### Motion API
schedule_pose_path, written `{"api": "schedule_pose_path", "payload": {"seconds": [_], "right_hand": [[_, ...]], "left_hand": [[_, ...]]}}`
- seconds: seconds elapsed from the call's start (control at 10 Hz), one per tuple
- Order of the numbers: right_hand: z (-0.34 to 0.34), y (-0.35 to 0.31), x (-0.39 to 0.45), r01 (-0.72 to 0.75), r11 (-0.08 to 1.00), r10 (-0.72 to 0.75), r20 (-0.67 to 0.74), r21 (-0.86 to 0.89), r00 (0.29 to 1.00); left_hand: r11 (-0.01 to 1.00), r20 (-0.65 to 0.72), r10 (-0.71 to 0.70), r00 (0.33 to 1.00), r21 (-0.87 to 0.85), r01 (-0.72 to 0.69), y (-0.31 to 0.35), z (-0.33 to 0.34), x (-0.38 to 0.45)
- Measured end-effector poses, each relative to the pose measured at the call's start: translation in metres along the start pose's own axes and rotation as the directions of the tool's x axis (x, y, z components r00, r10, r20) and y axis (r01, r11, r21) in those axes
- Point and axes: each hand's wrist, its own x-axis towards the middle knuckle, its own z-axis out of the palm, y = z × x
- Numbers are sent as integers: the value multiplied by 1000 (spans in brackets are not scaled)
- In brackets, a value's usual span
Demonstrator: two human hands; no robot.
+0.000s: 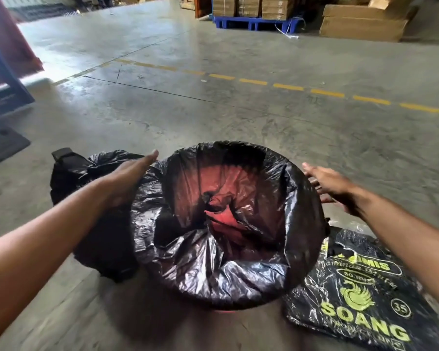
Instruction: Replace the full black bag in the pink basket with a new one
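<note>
1. The basket [228, 309] stands on the concrete floor [213, 110] between the two hands; only a thin pink strip of it shows at the bottom edge, and pink glows through the liner inside.
2. A new bag [213, 269] lines the basket, its mouth folded out over the rim all the way round and its thin film sagging into the middle.
3. The left hand [131, 173] lies flat against the left side of the rim, fingers straight and together, pressing on the folded plastic without gripping it.
4. The right hand [326, 182] is at the right side of the rim, fingers spread and loose; it grasps nothing, and whether the fingertips touch the plastic I cannot tell.
5. The full bag [91, 206] sits on the floor just beyond and under the left forearm, touching the basket's left side, its top bunched.
6. A flat pack of bags [360, 300], black with yellow-green "SOANG" print, lies on the floor below the right forearm, just beside the basket.
7. Stacked cartons [251, 6] on a blue pallet [254, 22] stand far ahead of both hands.
</note>
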Motion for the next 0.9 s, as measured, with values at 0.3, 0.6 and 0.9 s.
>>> {"api": "schedule_pose_path", "payload": {"seconds": [0.3, 0.6, 0.9], "right_hand": [[-6, -4, -113, 194, 974, -201, -44, -117, 979], [17, -22, -105, 189, 970, -190, 12, -155, 982], [-3, -40, -103, 169, 966, -164, 40, -197, 986]], "left_hand": [[884, 80, 13, 997, 465, -49, 16, -19, -74], [981, 42, 67, 997, 180, -73, 2, 8, -91], [785, 14, 179, 984, 601, -152, 16, -21, -96]]}}
